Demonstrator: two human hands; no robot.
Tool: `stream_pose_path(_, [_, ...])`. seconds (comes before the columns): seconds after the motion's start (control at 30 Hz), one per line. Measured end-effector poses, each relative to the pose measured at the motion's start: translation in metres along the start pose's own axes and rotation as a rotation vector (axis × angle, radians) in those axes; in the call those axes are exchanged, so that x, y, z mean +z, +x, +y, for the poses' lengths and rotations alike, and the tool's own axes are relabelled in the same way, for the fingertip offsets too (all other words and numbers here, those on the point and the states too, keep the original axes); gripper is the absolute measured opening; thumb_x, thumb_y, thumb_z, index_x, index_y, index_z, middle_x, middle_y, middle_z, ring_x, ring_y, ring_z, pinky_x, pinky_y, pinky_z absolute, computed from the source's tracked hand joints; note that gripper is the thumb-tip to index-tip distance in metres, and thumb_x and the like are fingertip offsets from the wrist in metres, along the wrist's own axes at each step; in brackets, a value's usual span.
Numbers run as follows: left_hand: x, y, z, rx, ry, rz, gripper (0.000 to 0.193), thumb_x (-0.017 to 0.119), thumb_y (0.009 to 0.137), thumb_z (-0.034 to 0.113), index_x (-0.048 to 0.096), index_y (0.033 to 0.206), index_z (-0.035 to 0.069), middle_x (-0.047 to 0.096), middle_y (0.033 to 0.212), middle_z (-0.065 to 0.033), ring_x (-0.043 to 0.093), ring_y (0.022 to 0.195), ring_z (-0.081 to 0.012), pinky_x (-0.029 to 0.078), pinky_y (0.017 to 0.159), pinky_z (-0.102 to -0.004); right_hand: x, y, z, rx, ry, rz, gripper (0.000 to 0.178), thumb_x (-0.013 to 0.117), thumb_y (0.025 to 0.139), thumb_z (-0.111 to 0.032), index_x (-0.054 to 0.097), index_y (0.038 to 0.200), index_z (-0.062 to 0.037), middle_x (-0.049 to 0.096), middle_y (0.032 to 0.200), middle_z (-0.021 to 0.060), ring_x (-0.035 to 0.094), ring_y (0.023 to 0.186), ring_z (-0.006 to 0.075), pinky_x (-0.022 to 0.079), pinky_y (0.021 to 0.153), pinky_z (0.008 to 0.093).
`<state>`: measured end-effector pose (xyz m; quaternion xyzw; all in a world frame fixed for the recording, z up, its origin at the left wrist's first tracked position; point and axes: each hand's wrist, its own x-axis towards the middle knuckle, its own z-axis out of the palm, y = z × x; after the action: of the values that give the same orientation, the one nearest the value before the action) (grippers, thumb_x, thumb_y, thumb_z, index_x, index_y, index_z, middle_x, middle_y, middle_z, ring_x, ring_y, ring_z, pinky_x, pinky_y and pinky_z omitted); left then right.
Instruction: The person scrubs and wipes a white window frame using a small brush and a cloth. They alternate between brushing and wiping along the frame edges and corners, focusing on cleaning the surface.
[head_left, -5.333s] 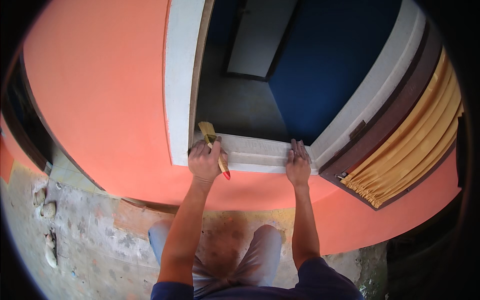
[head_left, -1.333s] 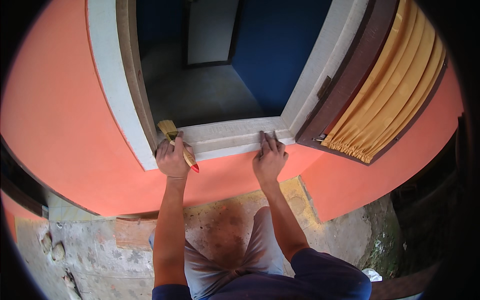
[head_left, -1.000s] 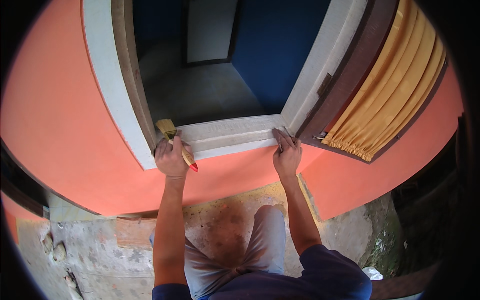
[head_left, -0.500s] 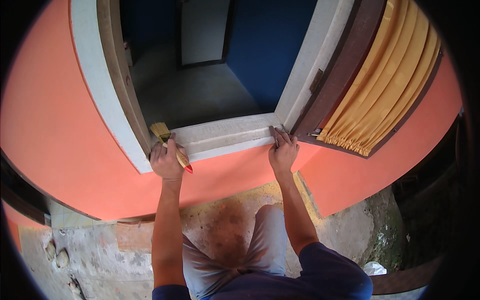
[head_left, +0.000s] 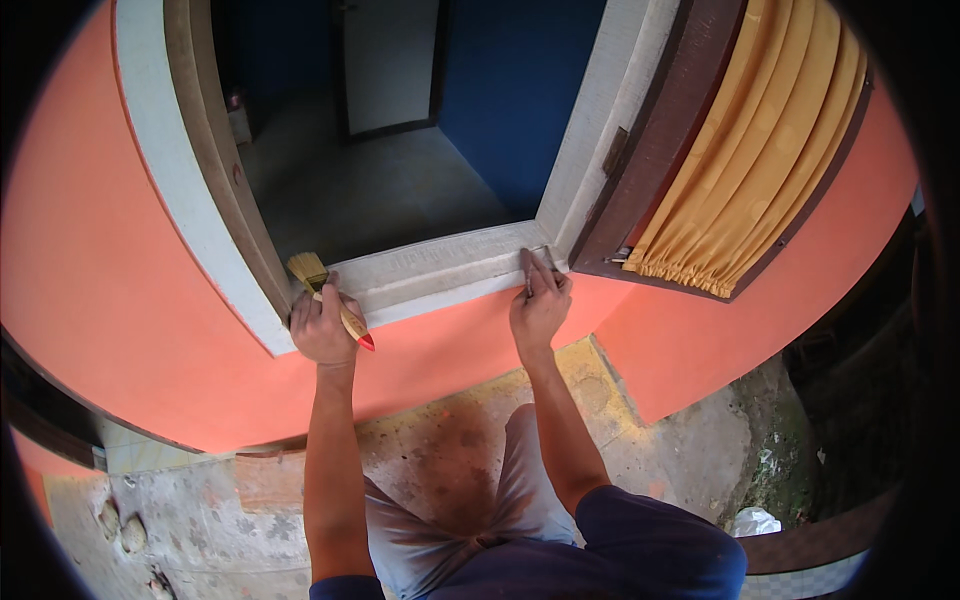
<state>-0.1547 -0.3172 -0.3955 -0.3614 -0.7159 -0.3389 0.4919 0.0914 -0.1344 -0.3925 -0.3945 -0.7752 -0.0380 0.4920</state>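
Note:
My left hand [head_left: 322, 328] is closed around a paintbrush [head_left: 355, 326] at the left end of the window sill [head_left: 420, 270]. The brush has pale bristles, a wooden handle and a red tip; its bristles point up and away from the sill. That hand's fingers rest at the sill's front edge. Near the sill's right corner, my right hand [head_left: 541, 308] presses down with its fingers drawn together. Some thin, dark thing shows at those fingertips, too small to name. The sill is whitish and worn.
On the right stands an opened brown window sash [head_left: 640, 180] with a yellow curtain [head_left: 760, 160]. Below the sill runs an orange wall [head_left: 440, 350]. A dark room with a blue wall [head_left: 510, 100] lies beyond the opening. White crumpled plastic [head_left: 756, 521] lies on the ground at right.
My right hand has slid slightly left along the sill, away from the corner. My left hand keeps its place with the paintbrush. The whole view has shifted a little.

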Motion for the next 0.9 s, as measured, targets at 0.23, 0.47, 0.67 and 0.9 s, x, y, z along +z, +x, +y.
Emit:
stream_pose_path(0.23, [-0.004, -0.002, -0.005, -0.006, -0.001, -0.023, 0.027, 0.064, 0.075, 0.008, 0.074, 0.100, 0.012, 0.070, 0.076, -0.0116, 0.071, 0.075, -0.0295, 0.060, 0.081, -0.0413, -0.007, -0.001, -0.014, -0.134, 0.176, -0.144, 0.060, 0.061, 0.076, 0.006, 0.075, 0.129, -0.0180, 0.071, 0.133, -0.0025, 0.058, 0.105, 0.0296, 0.049, 0.092, 0.0412])
stream_pose_path(0.47, [0.002, 0.003, 0.000, 0.013, 0.002, 0.012, 0.027, 0.064, 0.076, 0.009, 0.074, 0.101, 0.011, 0.067, 0.073, -0.0109, 0.070, 0.073, -0.0295, 0.060, 0.081, -0.0416, 0.002, -0.016, -0.047, -0.024, 0.024, -0.078, 0.065, 0.064, 0.075, 0.001, 0.071, 0.136, -0.0193, 0.067, 0.137, -0.0040, 0.054, 0.114, 0.0275, 0.043, 0.091, 0.0428])
stream_pose_path(0.67, [-0.001, 0.001, -0.007, 0.011, -0.033, 0.012, 0.028, 0.064, 0.075, 0.009, 0.074, 0.101, 0.012, 0.066, 0.072, -0.0108, 0.069, 0.074, -0.0292, 0.059, 0.081, -0.0414, -0.005, -0.020, -0.054, -0.218, 0.277, -0.164, 0.059, 0.065, 0.077, 0.003, 0.073, 0.131, -0.0170, 0.070, 0.133, -0.0032, 0.057, 0.107, 0.0269, 0.048, 0.090, 0.0386])
stream_pose_path(0.9, [0.002, 0.003, 0.002, 0.014, 0.019, 0.030, 0.029, 0.064, 0.074, 0.009, 0.075, 0.101, 0.013, 0.067, 0.072, -0.0114, 0.069, 0.073, -0.0290, 0.059, 0.080, -0.0414, 0.005, -0.013, -0.025, 0.017, 0.088, 0.003, 0.057, 0.060, 0.081, 0.001, 0.070, 0.135, -0.0158, 0.069, 0.136, -0.0013, 0.052, 0.109, 0.0325, 0.044, 0.096, 0.0436])
